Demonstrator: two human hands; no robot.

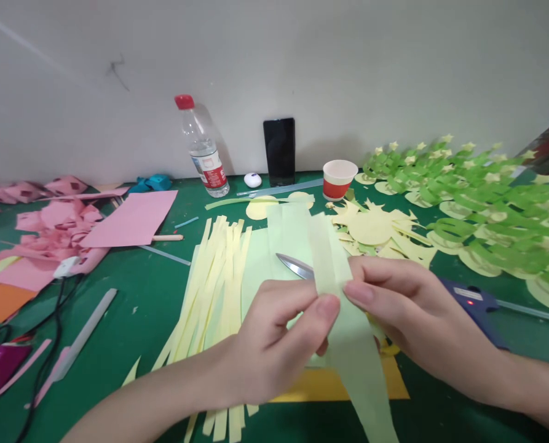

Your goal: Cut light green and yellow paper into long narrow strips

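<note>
Both my hands pinch a long pale yellow-green paper strip (332, 264) held up over the green table (131, 307). My left hand (274, 344) grips it between thumb and fingers at the strip's left edge. My right hand (407, 314) pinches the right edge, closed. A pair of scissors (295, 266) shows its metal blades just behind the strip, between my hands; its handles are hidden behind my right hand, so I cannot tell if that hand holds it. Several cut yellow strips (214, 277) lie fanned on the table to the left.
A water bottle (203, 147), dark phone (279, 151) and paper cup (338, 178) stand by the wall. Pink paper (131, 219) and pink cut shapes (55, 231) lie left, green paper flowers (477, 209) right, yellow cutouts (375, 227) centre. A blue glue gun (474, 304) lies behind my right hand.
</note>
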